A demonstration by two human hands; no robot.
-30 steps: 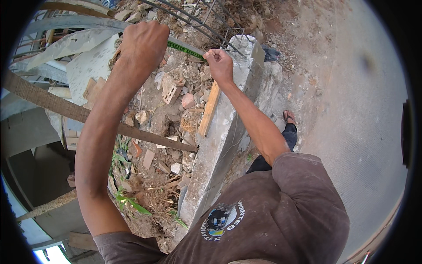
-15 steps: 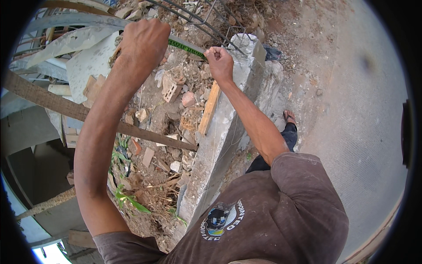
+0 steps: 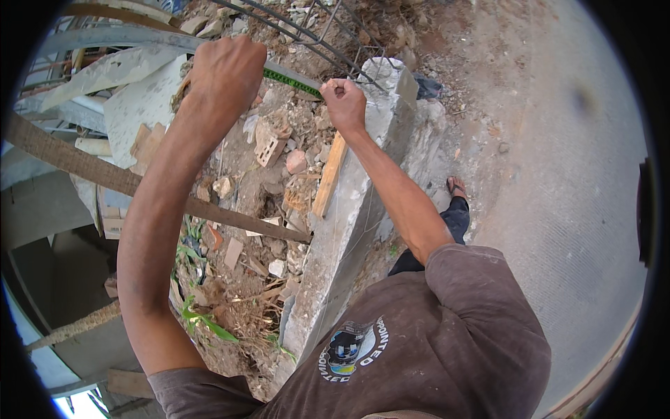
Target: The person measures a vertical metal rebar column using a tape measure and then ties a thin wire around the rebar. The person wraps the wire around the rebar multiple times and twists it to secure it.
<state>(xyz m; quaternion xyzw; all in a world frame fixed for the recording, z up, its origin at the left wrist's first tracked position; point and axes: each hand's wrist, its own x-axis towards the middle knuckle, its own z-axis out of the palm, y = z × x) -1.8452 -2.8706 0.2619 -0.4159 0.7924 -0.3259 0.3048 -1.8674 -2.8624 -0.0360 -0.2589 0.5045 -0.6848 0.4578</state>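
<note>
A green tape measure blade (image 3: 292, 80) with dark markings stretches between my hands, its edge turned up pale. My left hand (image 3: 229, 73) is closed in a fist at the blade's left end; whether the tape's case sits inside it is hidden. At the other end, my right hand (image 3: 344, 106) pinches the blade between thumb and curled fingers. The span hangs over rubble, beside a rebar cage (image 3: 328, 35). Below my right wrist, a short wooden board (image 3: 330, 174) lies along a concrete beam (image 3: 335, 258).
A long wooden pole (image 3: 84, 160) crosses under my left forearm to the beam. Broken bricks (image 3: 269, 143), stones and green leaves (image 3: 209, 322) lie on the soil. Bent sheets (image 3: 150, 98) stand at the left. Thin string (image 3: 340, 202) runs along the beam; pavement (image 3: 572, 230) is at right.
Both hands have shifted slightly left, and the right one a little lower too. The blade stays stretched between them, with both grips kept.
</note>
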